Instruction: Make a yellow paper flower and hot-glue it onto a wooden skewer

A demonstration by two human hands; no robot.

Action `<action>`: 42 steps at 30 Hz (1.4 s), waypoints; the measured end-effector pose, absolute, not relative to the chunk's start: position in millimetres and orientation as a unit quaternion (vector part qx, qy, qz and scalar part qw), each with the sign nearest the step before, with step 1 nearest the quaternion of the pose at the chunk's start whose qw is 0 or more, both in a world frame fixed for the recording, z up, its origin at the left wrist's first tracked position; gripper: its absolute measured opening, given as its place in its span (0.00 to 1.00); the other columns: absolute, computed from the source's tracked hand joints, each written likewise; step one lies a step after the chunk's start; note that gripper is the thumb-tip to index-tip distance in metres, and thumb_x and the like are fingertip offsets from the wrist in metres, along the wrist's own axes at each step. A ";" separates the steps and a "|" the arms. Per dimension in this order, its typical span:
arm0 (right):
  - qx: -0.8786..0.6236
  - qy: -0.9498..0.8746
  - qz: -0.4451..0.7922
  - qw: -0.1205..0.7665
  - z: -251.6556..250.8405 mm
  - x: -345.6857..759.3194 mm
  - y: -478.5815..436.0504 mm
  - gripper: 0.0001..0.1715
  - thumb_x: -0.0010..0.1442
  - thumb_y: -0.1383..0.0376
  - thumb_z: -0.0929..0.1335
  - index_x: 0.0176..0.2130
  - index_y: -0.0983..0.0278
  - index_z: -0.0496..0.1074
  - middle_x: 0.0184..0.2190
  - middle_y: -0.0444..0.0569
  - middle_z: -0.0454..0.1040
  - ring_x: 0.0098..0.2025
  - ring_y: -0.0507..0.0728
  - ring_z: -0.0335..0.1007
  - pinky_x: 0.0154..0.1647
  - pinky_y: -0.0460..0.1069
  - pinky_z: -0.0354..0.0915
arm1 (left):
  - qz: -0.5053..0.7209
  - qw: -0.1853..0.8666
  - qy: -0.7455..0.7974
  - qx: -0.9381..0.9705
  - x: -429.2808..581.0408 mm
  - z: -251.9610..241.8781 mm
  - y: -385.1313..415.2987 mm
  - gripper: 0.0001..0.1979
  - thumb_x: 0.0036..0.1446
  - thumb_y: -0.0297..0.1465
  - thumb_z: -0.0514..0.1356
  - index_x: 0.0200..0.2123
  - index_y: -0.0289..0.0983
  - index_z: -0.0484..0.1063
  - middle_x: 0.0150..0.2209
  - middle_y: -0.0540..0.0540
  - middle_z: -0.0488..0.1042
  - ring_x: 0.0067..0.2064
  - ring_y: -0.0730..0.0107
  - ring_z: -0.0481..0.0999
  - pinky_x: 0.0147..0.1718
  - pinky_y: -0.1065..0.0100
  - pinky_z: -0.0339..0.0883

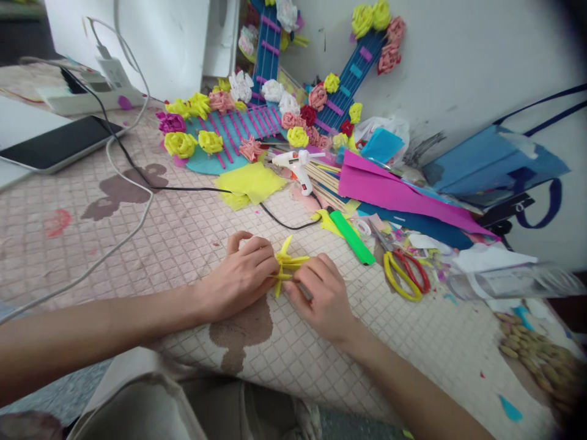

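Note:
Between my two hands, low over the tablecloth, is a yellow paper flower (285, 263) with narrow pointed petals sticking out. My left hand (251, 269) grips it from the left, its fingers curled and partly hiding it. From the right, my right hand (321, 293) pinches the tips of the petals. Sheets of yellow crepe paper (250, 183) lie beyond my hands. A white glue gun (297, 168) rests just right of them. Closer to my right hand are a bright green cutter-like tool (352, 238) and scissors (403, 275) with yellow and red handles.
Paper-flower-trimmed blue cardboard pieces (229, 137) stand against the wall. A magenta paper sheet (403, 192) and wooden sticks (328, 183) lie at the back right. A black cable (183, 188) crosses the table; a tablet (59, 143) sits left. Peanuts (536, 348) and a clear plastic bottle (509, 281) are at right.

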State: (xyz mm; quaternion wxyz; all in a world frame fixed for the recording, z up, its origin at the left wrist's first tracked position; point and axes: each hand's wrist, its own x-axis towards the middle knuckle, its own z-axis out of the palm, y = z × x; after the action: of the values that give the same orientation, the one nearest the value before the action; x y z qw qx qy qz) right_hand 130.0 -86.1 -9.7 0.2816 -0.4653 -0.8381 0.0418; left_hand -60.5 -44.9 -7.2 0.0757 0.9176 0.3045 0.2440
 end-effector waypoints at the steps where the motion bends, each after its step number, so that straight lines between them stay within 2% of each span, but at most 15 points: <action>1: -0.463 -0.841 0.041 0.278 -9.3 128.5 -87.6 0.15 0.61 0.61 0.63 0.24 0.63 0.65 0.25 0.48 0.65 0.34 0.57 0.60 0.35 0.52 0.61 | 0.246 0.075 0.304 0.917 -60.1 -7.7 -45.3 0.06 0.60 0.26 0.53 0.30 0.36 0.67 0.33 0.47 0.71 0.43 0.63 0.67 0.50 0.54 0.49; 5: -0.472 -0.839 0.044 0.267 -10.7 120.9 -92.1 0.19 0.58 0.56 0.65 0.21 0.63 0.62 0.22 0.47 0.63 0.31 0.56 0.60 0.32 0.51 0.61 | 0.244 0.078 0.303 0.918 -59.0 -8.8 -45.8 0.07 0.60 0.26 0.53 0.29 0.36 0.66 0.33 0.47 0.71 0.42 0.64 0.67 0.49 0.54 0.49; 11: -0.466 -0.855 0.022 0.228 -16.5 119.4 -92.6 0.10 0.57 0.68 0.64 0.24 0.63 0.65 0.24 0.47 0.66 0.32 0.56 0.62 0.34 0.51 0.62 | 0.245 0.085 0.311 0.914 -59.9 -8.1 -45.5 0.06 0.59 0.26 0.54 0.29 0.36 0.66 0.34 0.48 0.71 0.43 0.64 0.67 0.50 0.54 0.48; 19: -0.411 -0.890 0.001 0.199 -18.3 124.2 -92.5 0.11 0.59 0.68 0.62 0.26 0.63 0.68 0.26 0.48 0.67 0.35 0.57 0.62 0.36 0.52 0.62 | 0.247 0.135 0.326 0.902 -62.0 -4.0 -43.5 0.03 0.59 0.28 0.56 0.31 0.37 0.67 0.33 0.49 0.71 0.43 0.65 0.66 0.49 0.56 0.49; 24: -0.415 -0.868 0.070 0.265 -11.5 130.5 -92.8 0.10 0.60 0.62 0.64 0.29 0.64 0.68 0.29 0.49 0.68 0.35 0.56 0.63 0.37 0.52 0.64 | 0.248 0.148 0.322 0.901 -62.3 -4.1 -43.4 0.03 0.59 0.28 0.56 0.31 0.37 0.68 0.33 0.49 0.72 0.43 0.65 0.66 0.48 0.57 0.51; 27: -0.449 -0.834 0.074 0.312 -7.8 134.2 -90.9 0.06 0.60 0.65 0.64 0.36 0.65 0.69 0.34 0.51 0.69 0.38 0.57 0.64 0.39 0.53 0.65 | 0.246 0.144 0.318 0.904 -61.9 -4.8 -44.1 0.03 0.58 0.29 0.57 0.31 0.37 0.68 0.34 0.49 0.72 0.44 0.64 0.67 0.48 0.56 0.50; 30: -0.458 -0.838 0.061 0.291 -8.4 135.4 -87.9 0.06 0.61 0.67 0.64 0.38 0.64 0.69 0.36 0.52 0.69 0.40 0.58 0.63 0.40 0.54 0.66 | 0.244 0.139 0.313 0.907 -61.3 -5.1 -44.5 0.04 0.59 0.29 0.55 0.31 0.37 0.68 0.33 0.49 0.71 0.44 0.64 0.66 0.49 0.56 0.50; 38: -0.451 -0.849 0.067 0.266 -11.9 135.2 -85.2 0.07 0.63 0.67 0.62 0.36 0.64 0.69 0.35 0.51 0.69 0.39 0.58 0.62 0.40 0.54 0.65 | 0.232 0.129 0.295 0.918 -60.5 -2.2 -45.2 0.10 0.63 0.29 0.50 0.33 0.36 0.69 0.34 0.47 0.71 0.42 0.63 0.67 0.49 0.54 0.51; 42: -0.451 -0.853 0.061 0.254 -10.4 134.6 -84.5 0.09 0.64 0.67 0.61 0.34 0.65 0.69 0.33 0.52 0.69 0.38 0.57 0.61 0.39 0.53 0.64 | 0.225 0.126 0.299 0.919 -60.6 -3.5 -44.8 0.09 0.63 0.29 0.51 0.34 0.36 0.69 0.34 0.46 0.71 0.43 0.63 0.66 0.49 0.54 0.50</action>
State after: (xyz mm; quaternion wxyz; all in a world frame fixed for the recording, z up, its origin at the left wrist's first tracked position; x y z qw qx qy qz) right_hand 134.6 -84.5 -10.4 0.2540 -0.4514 -0.8532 0.0606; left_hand -60.6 -44.8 -3.5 0.1261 0.9189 0.2986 0.2248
